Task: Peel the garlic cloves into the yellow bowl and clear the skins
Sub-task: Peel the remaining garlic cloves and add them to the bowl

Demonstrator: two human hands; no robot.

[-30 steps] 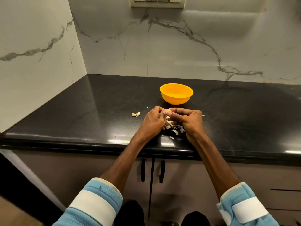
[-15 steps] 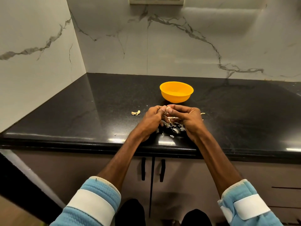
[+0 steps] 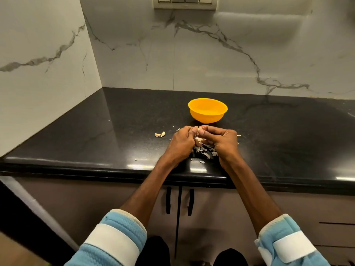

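Judged mid-peel: fingers of left hand (image 3: 180, 144) and right hand (image 3: 223, 142) pinched one garlic clove (image 3: 200, 129). Skins (image 3: 205, 152) lay uncleared on bench (image 3: 96, 131); yellow bowl (image 3: 207, 117) contents indiscernible.

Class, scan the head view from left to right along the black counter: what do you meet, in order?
Loose garlic piece → left hand → garlic clove pinched between both hands → right hand. The yellow bowl sits behind both hands, so it has no clear place in the order.

Hands (image 3: 180, 143) (image 3: 224, 143) pinch garlic clove (image 3: 200, 129) (skins (image 3: 206, 151) piled beneath).
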